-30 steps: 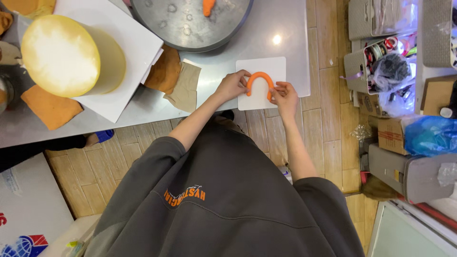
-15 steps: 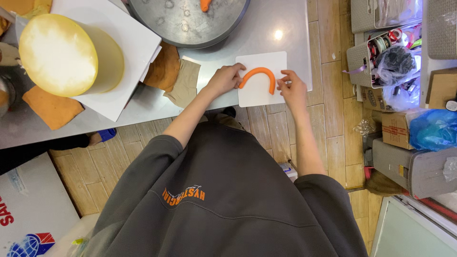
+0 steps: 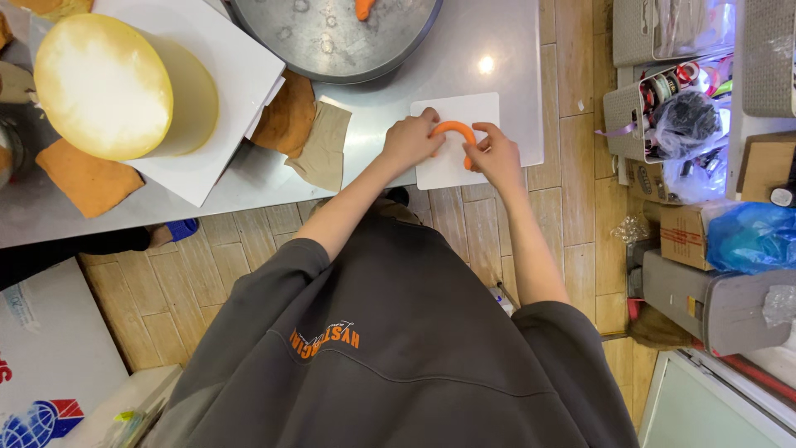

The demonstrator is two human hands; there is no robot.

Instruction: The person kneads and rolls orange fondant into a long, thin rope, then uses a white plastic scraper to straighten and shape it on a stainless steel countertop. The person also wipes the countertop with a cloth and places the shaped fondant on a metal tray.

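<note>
Keep your fingertips light on the orange roll (image 3: 453, 129) and bend it a little at a time, so the soft paste curves evenly and does not crack or flatten; work it flat against the white board (image 3: 477, 112) rather than lifting it. The roll lies arched on that board, near the table's (image 3: 506, 50) front edge. Your left hand (image 3: 409, 141) reaches forward from a bare forearm, fingers curled and pinched on the roll's left end. Your right hand (image 3: 496, 156) comes in from the other side, wrist bent inward, fingers closed on the right end. Farther left lie brown cake scraps (image 3: 292, 116), then a tall pale cake (image 3: 116, 87) on its square board. At the far edge stands a big metal bowl (image 3: 332, 33) with an orange lump inside.
</note>
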